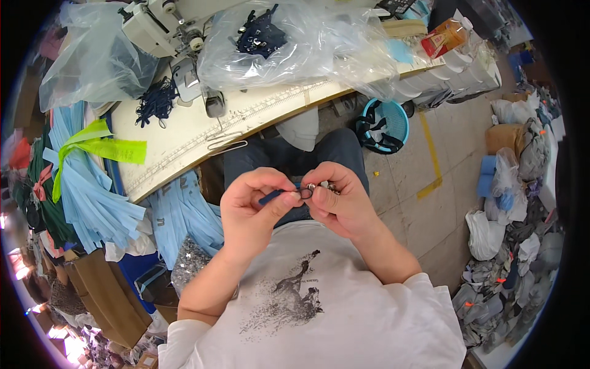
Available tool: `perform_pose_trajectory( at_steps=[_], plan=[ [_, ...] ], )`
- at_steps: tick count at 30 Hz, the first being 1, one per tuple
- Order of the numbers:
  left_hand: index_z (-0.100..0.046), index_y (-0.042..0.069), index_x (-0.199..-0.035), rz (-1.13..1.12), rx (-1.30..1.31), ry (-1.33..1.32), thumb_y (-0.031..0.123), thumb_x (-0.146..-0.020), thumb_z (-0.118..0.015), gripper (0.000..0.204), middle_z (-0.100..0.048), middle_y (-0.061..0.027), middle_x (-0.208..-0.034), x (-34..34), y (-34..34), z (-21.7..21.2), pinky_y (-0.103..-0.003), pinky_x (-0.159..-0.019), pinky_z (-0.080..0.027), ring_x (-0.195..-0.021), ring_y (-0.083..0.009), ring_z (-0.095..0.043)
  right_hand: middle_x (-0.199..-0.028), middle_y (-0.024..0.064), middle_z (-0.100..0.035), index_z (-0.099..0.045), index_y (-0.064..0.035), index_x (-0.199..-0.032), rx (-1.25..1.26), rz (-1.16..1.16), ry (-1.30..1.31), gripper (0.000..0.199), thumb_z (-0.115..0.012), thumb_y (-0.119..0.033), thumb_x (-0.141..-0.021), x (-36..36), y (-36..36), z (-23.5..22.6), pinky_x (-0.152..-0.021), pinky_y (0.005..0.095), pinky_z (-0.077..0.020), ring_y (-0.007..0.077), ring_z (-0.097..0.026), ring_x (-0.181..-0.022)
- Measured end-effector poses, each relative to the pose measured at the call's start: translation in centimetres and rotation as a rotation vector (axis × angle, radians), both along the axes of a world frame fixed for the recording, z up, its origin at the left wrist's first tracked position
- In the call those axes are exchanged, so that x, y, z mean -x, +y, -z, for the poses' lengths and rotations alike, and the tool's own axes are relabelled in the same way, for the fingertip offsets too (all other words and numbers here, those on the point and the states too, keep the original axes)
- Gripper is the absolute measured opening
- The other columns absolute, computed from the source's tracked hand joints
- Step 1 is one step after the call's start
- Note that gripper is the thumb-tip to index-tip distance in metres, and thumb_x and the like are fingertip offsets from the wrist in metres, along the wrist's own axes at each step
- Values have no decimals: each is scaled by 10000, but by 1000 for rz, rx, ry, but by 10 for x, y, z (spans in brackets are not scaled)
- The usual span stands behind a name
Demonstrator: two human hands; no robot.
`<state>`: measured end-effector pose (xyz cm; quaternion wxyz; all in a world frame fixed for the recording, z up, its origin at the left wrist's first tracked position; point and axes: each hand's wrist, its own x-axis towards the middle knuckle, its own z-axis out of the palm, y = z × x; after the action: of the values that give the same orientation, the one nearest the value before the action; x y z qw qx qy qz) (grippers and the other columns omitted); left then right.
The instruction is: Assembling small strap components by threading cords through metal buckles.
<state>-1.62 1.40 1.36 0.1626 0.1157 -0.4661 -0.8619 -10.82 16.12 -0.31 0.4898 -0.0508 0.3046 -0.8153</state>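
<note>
The left hand (258, 200) pinches the navy strap (269, 198); the right hand (337, 200) pinches a metal ring (305, 193) at its 3 o'clock, 12 o'clock of the shirt (350, 277). Best keep both steady, strap untwisted.

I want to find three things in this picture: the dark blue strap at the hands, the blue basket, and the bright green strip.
Dark blue strap (269, 197): head view, on its flat length.
Blue basket (397, 118): head view, on its inner wall.
Bright green strip (128, 151): head view, on its broad right end.
</note>
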Motion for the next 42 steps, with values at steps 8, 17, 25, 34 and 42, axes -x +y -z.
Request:
perform_pose_trajectory(
  at_steps=[8, 17, 25, 34, 42],
  plan=[
    [-658, 1, -962, -51, 985, 20, -56, -697, -763, 291, -614, -114, -869, 2, 0, -19, -290, -662, -491, -784, -227, -608, -823, 36, -639, -634, -30, -1025, 29, 71, 171, 161, -680, -48, -871, 2, 3, -1, -420, 184, -284, 25, -419, -512],
    [-610, 8, -927, -103, 1177, 79, -96, -666, -711, 299, -575, -110, -870, 2, 1, -24, -330, -633, -467, -729, -268, -569, -838, 45, -646, -696, -4, -1001, -222, 252, 839, 242, -764, -39, -771, 7, 4, -13, -597, 214, -449, 98, -580, -736],
    [-595, 13, -921, -66, 1298, 63, -80, -630, -699, 323, -563, -109, -869, 1, -5, -29, -352, -655, -464, -741, -287, -560, -866, 102, -660, -704, 7, -953, -377, 278, 1149, 274, -801, -55, -704, 10, 5, -29, -640, 246, -478, 165, -620, -748],
    [-598, 13, -914, -101, 1320, 40, -71, -643, -709, 304, -572, -108, -859, 0, -6, -28, -344, -639, -470, -735, -282, -570, -840, 73, -659, -714, -34, -965, -355, 312, 1177, 261, -791, -23, -715, 8, -3, -22, -570, 233, -468, 135, -606, -682],
    [-600, -20, -883, -140, 1249, 2, -115, -739, -654, 181, -595, -118, -826, 1, -4, -27, -284, -627, -463, -721, -227, -580, -870, 76, -652, -709, -33, -973, -362, 331, 1092, 260, -787, -11, -727, 6, -5, -22, -562, 215, -458, 105, -586, -664]
  ],
)
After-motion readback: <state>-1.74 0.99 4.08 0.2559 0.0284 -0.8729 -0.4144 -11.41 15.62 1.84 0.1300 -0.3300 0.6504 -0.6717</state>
